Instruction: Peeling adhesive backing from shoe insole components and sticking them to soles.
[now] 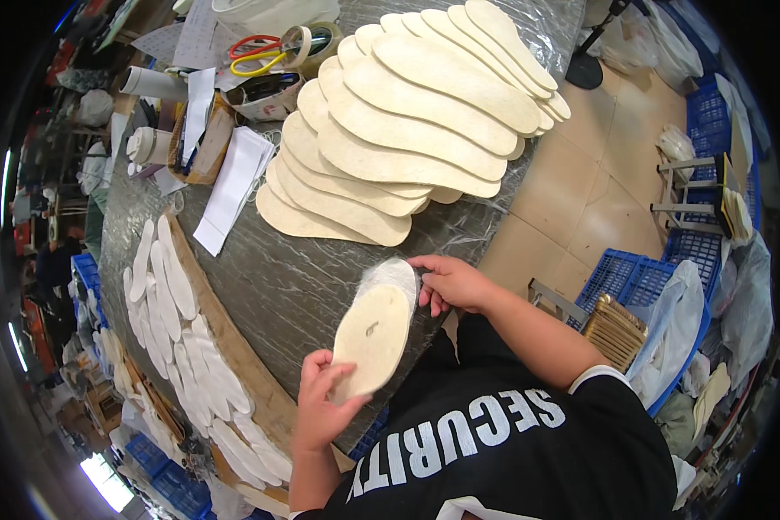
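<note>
Within left hand (322, 397); cream insole (374, 355)

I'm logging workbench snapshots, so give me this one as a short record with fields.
left hand: holding the lower end of a cream insole
right hand: fingers at the edge of the white fuzzy layer showing past the insole's upper end
pile: overlapping cream insoles, beyond both hands
left side: white sole-shaped pieces
surface: dark tabletop
</note>
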A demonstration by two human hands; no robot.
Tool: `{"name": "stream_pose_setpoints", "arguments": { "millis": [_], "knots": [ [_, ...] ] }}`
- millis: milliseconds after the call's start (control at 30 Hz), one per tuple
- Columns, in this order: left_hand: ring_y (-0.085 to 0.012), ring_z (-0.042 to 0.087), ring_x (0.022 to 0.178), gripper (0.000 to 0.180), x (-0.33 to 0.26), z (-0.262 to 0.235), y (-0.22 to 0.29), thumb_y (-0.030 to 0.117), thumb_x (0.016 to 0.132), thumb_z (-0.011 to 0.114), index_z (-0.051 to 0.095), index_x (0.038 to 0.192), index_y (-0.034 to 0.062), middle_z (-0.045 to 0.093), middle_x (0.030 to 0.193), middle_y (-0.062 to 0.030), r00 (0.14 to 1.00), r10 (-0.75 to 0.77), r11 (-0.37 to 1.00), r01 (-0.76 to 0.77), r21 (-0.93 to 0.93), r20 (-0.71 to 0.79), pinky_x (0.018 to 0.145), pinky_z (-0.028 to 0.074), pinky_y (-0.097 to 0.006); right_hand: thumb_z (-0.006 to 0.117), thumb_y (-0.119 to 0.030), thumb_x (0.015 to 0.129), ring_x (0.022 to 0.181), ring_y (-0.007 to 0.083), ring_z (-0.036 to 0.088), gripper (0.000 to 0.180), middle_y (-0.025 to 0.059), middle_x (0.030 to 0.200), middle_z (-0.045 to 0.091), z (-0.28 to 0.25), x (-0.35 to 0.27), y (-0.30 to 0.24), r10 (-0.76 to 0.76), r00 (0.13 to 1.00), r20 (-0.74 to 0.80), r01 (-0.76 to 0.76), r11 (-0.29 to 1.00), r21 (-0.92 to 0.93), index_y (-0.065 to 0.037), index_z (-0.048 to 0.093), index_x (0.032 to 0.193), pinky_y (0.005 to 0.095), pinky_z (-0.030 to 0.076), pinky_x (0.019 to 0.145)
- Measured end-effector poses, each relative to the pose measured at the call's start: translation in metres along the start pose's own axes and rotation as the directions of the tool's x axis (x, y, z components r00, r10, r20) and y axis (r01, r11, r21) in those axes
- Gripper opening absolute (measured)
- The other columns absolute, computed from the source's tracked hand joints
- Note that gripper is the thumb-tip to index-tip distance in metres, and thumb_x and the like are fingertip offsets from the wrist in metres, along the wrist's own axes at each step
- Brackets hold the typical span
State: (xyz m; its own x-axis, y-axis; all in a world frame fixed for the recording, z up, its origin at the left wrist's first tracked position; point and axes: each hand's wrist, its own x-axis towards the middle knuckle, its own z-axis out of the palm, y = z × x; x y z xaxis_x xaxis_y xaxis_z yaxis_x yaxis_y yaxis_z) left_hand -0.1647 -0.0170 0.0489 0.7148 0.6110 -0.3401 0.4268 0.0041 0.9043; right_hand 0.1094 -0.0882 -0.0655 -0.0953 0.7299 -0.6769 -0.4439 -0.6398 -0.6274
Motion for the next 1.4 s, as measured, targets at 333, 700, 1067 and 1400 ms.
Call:
{"name": "stream_pose_setpoints", "arguments": {
  "millis": [333,700,1067,1400],
  "knots": [
    [-0.0355,0.055,0.097,0.051,0.030,0.026,-0.019,0.008,0.061,0.079,0.061,0.109,-0.0001,0.052,0.110,-0.0197,0.973,0.209,0.790,-0.110,0.603,-0.096,0.083,0.047,-0.039,0.035,-0.004,0.092,0.053,0.0138,0.060,0.049,0.0093,0.076,0.062,-0.002,0.003,-0.004,0.054,0.998,0.034,-0.054,0.999,-0.003,-0.005,0.040,0.141,0.0248,0.044,0.046],
    [-0.0361,0.055,0.097,0.053,0.038,0.030,-0.021,0.008,0.060,0.080,0.062,0.109,-0.0014,0.052,0.109,-0.0199,0.983,0.168,0.784,-0.089,0.615,-0.072,0.084,0.047,-0.040,0.033,-0.006,0.095,0.052,0.0137,0.059,0.047,0.0082,0.074,0.061,-0.003,0.004,-0.006,0.087,0.995,0.052,-0.087,0.996,-0.001,-0.009,0.040,0.141,0.0249,0.044,0.046],
    [-0.0359,0.054,0.099,0.053,0.040,0.029,-0.023,0.007,0.060,0.080,0.061,0.109,-0.0012,0.051,0.110,-0.0200,0.987,0.150,0.787,-0.084,0.611,-0.057,0.085,0.046,-0.039,0.032,-0.004,0.093,0.051,0.0134,0.058,0.049,0.0084,0.072,0.060,-0.003,0.003,-0.009,0.085,0.995,0.060,-0.087,0.996,0.021,-0.008,0.040,0.140,0.0244,0.042,0.045],
    [-0.0373,0.054,0.100,0.054,0.044,0.032,-0.021,0.008,0.060,0.080,0.061,0.110,-0.0007,0.051,0.111,-0.0205,0.993,0.102,0.765,-0.044,0.642,-0.052,0.085,0.047,-0.040,0.033,-0.005,0.094,0.051,0.0135,0.059,0.048,0.0086,0.075,0.062,-0.005,0.006,-0.005,0.088,0.994,0.066,-0.089,0.996,0.011,-0.008,0.038,0.142,0.0243,0.044,0.045]
  ]
}}
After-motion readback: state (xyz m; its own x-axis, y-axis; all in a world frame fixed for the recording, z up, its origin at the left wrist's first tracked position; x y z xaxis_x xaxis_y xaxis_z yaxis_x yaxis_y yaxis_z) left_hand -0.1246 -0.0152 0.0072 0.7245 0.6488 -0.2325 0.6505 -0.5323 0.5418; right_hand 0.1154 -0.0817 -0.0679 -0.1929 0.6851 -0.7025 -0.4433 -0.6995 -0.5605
